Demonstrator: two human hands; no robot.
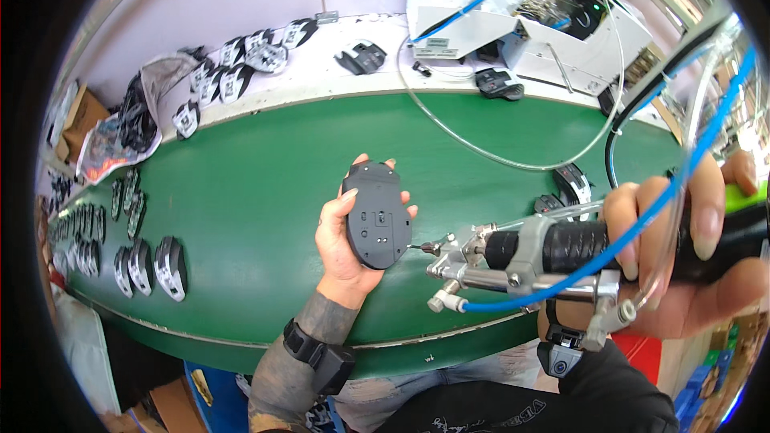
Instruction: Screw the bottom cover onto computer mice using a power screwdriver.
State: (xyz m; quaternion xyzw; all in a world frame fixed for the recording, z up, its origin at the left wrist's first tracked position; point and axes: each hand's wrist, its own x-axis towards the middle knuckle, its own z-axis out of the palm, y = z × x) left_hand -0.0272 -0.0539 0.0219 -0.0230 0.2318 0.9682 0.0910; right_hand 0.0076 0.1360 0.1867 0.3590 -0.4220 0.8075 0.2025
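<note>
My left hand (343, 240) holds a dark grey computer mouse shell (375, 215) bottom side up over the green conveyor belt (265, 184). My right hand (690, 248) grips a powered screwdriver (553, 252) with a black handle and metal nose. Its bit tip touches the right edge of the mouse shell. A blue hose (666, 192) and a clear tube (513, 162) run from the tool up to the right.
Several mouse shells (148, 266) lie in rows at the belt's left end, and more (233, 72) on the white ledge behind. A white machine (521, 20) stands at the back right with single mice (499, 82) beside it. Two more shells (571, 184) rest near my right hand.
</note>
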